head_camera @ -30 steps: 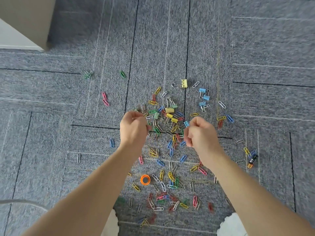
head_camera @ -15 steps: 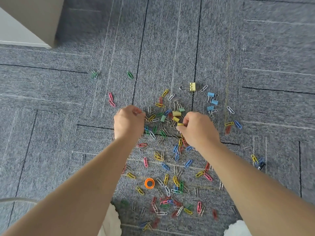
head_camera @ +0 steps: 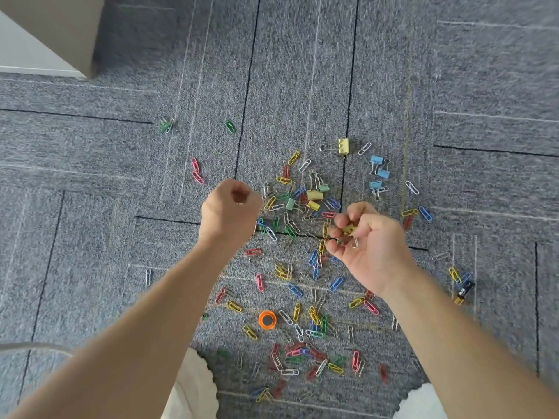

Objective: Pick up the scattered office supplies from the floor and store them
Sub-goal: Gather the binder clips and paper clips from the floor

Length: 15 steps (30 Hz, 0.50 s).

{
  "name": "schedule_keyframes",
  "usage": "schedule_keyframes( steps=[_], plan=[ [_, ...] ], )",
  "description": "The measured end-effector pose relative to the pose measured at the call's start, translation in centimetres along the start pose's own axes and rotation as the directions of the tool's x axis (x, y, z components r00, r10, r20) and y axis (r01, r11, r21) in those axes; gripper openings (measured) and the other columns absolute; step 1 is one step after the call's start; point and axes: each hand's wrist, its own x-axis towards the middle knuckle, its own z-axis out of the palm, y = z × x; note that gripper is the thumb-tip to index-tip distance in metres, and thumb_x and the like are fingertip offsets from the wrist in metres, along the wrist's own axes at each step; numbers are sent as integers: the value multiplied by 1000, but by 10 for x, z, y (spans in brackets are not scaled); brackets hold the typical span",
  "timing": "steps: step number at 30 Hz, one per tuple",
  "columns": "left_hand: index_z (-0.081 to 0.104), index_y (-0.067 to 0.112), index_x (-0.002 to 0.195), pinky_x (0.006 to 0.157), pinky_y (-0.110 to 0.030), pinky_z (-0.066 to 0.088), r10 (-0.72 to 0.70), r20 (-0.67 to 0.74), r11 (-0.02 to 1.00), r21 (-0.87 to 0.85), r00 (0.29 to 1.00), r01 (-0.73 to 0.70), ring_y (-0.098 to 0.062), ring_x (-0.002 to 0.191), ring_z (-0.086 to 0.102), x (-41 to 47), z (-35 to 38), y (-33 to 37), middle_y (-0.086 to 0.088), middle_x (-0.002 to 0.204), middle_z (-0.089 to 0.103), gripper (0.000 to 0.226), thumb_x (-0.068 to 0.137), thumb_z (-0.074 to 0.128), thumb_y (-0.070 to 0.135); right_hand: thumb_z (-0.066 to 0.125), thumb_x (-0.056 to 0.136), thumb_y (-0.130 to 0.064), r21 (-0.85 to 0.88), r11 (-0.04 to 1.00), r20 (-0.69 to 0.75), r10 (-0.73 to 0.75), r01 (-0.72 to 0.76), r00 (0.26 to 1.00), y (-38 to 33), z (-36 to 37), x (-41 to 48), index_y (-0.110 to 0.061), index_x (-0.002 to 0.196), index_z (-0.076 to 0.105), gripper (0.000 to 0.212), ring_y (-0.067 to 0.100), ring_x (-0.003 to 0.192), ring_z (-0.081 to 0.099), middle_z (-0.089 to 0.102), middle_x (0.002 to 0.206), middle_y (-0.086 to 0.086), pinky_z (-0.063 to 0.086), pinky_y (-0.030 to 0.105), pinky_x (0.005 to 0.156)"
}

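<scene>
Coloured and silver paper clips (head_camera: 283,274) lie scattered over the grey carpet (head_camera: 90,237), thickest between my hands. My left hand (head_camera: 230,208) hovers as a curled fist at the pile's left edge; a bit of a small clip shows inside its fingers. My right hand (head_camera: 367,240) is turned partly palm-up over the pile's right side and pinches a small yellow binder clip (head_camera: 348,228) together with a silver paper clip. More yellow and green binder clips (head_camera: 314,195) lie just beyond both hands.
A gold binder clip (head_camera: 343,146) and blue binder clips (head_camera: 376,160) lie farther out. An orange round magnet (head_camera: 267,319) sits near my knees, a small battery (head_camera: 465,292) at the right. A beige wall corner (head_camera: 60,28) stands top left; a pale cable (head_camera: 33,346) crosses bottom left.
My right hand has taken a yellow binder clip from the pile, lifted and rolled palm-up. My left fist has drawn slightly away from the clips.
</scene>
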Motion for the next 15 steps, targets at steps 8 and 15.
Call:
schedule_keyframes(
  steps=[8,15],
  plan=[
    [67,10,88,48,-22,36,39,132,999,-22,990,-37,-17,53,48,-6,21,14,0,65,59,24,96,50,25,47,91,-8,-470,882,-100,-24,-26,995,-22,-19,3,-16,73,48,20,11,50,25,34,58,-5,18,22,44],
    [55,26,123,48,-26,45,43,207,897,423,977,-129,-14,61,59,6,35,24,-2,92,62,39,88,69,40,70,89,-45,-995,104,-46,-326,-12,944,-15,-23,24,-16,81,60,31,12,48,55,63,62,-1,41,25,49]
  ],
)
